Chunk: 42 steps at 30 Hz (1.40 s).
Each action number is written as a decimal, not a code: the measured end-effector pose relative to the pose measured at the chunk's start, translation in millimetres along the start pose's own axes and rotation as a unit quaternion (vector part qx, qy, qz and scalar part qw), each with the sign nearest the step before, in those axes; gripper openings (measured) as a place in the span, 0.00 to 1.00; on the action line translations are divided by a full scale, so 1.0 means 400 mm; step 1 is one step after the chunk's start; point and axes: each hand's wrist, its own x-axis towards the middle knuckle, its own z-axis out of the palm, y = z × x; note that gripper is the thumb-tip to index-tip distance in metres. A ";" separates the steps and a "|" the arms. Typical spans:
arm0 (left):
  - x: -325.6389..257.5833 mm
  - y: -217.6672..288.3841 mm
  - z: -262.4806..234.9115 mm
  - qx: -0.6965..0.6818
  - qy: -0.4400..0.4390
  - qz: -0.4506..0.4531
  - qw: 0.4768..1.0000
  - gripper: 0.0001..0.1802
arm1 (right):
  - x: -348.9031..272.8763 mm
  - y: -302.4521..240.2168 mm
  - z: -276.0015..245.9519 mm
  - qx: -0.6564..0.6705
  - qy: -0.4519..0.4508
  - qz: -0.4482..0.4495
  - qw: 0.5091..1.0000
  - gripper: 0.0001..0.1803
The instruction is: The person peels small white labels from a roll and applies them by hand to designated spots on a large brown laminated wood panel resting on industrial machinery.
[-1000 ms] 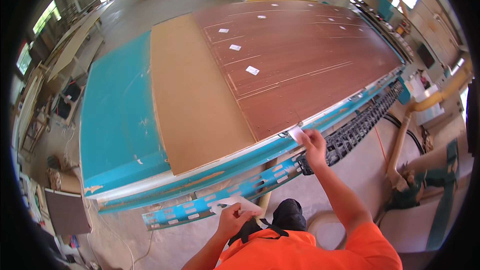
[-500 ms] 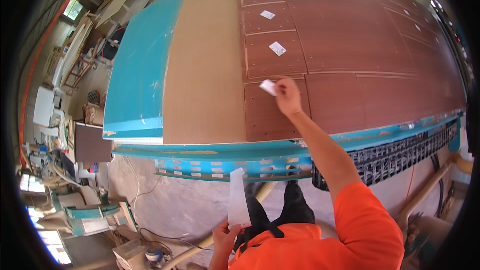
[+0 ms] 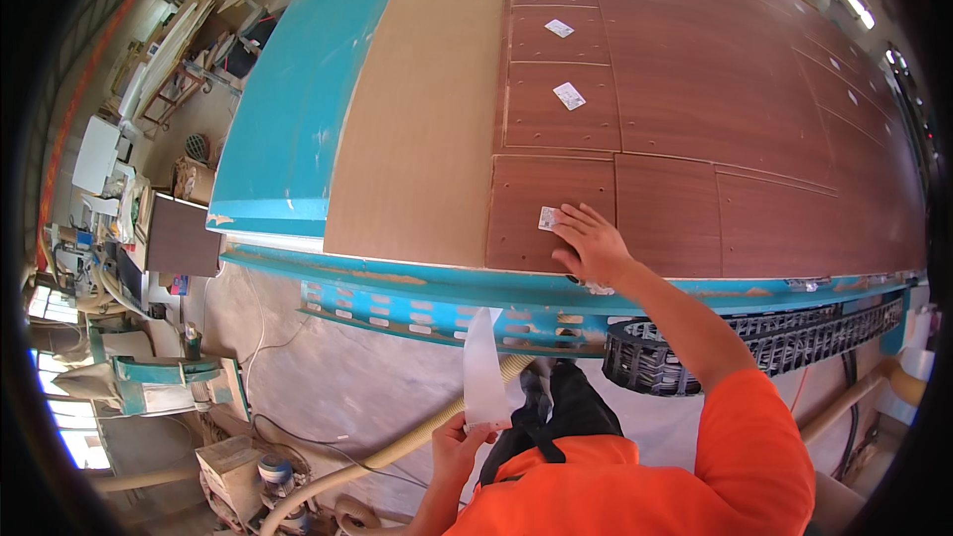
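My right hand [image 3: 593,240] lies spread on a square cut panel [image 3: 526,179] of reddish-brown wood-grain board. Its fingers touch a small white label [image 3: 548,218], partly covered by the fingertips. Low in front of my body, my left hand [image 3: 463,445] pinches the lower end of a long pale strip of label backing [image 3: 482,367]. The strip hangs upward, its top curling near the table edge. Similar labels, such as one white sticker [image 3: 569,96], lie on the neighbouring cut panels farther back.
The brown board rests on a large teal machine bed [image 3: 288,139], beside a bare tan board strip [image 3: 412,139]. A black cable chain [image 3: 754,337] runs along the near right side. A beige hose [image 3: 397,452] crosses the floor; a cardboard box [image 3: 230,471] stands lower left.
My right hand has come down toward the near panel, laid the label on it and spread its fingers. The left hand still holds the strip, and the view has shifted slightly.
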 end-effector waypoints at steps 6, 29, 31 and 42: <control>0.045 0.015 -0.015 0.012 -0.007 0.028 1.000 0.09 | 0.037 -0.089 0.007 -0.048 -0.146 0.063 0.986 0.40; -0.014 0.065 0.010 -0.023 -0.164 0.115 0.979 0.16 | -0.196 -0.635 -0.241 0.159 0.071 -0.062 0.983 0.11; -0.024 0.052 0.031 -0.010 -0.150 0.117 0.982 0.12 | -0.232 -0.622 -0.235 0.233 0.026 0.010 0.972 0.09; -0.021 0.026 0.231 0.068 -0.094 0.175 0.978 0.06 | -0.323 -0.417 -0.260 0.598 -0.101 0.232 0.761 0.09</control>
